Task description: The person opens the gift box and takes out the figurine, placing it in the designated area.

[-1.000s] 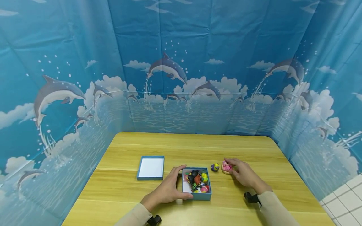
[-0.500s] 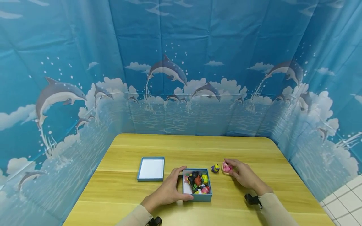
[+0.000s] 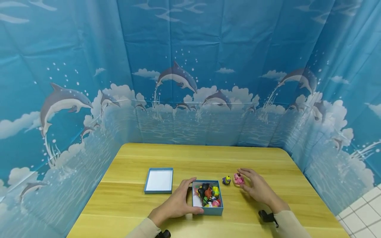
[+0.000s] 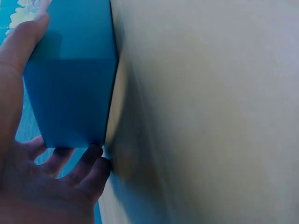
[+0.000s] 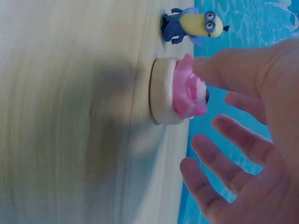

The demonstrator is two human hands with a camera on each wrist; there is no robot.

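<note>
My left hand [image 3: 178, 202] grips the open blue box [image 3: 212, 211], thumb on its near side and fingers around the far corner. Several small colourful toy figures [image 3: 208, 192] lie heaped inside, mostly to the right. To the right of the box, a pink toy figure on a round cream base [image 5: 163, 91] stands upright on the table. Around it my right hand [image 3: 259, 189] is spread, fingers apart and loosely bent. The thumb tip overlaps the pink top in the right wrist view; I cannot tell whether it touches. Beside it stands a yellow Minion figure [image 5: 192, 25] with a dark blue body.
A shallow blue box lid [image 3: 159, 180] with a white inside lies left of the box. Everything is on a yellow wood-grain table [image 3: 202, 158]. A blue dolphin-print curtain [image 3: 190, 124] encloses its back and sides.
The right hand's fingers have spread and drawn back from the pink figure, letting it go in place. The left hand still holds the box. The head view has tilted slightly upward.
</note>
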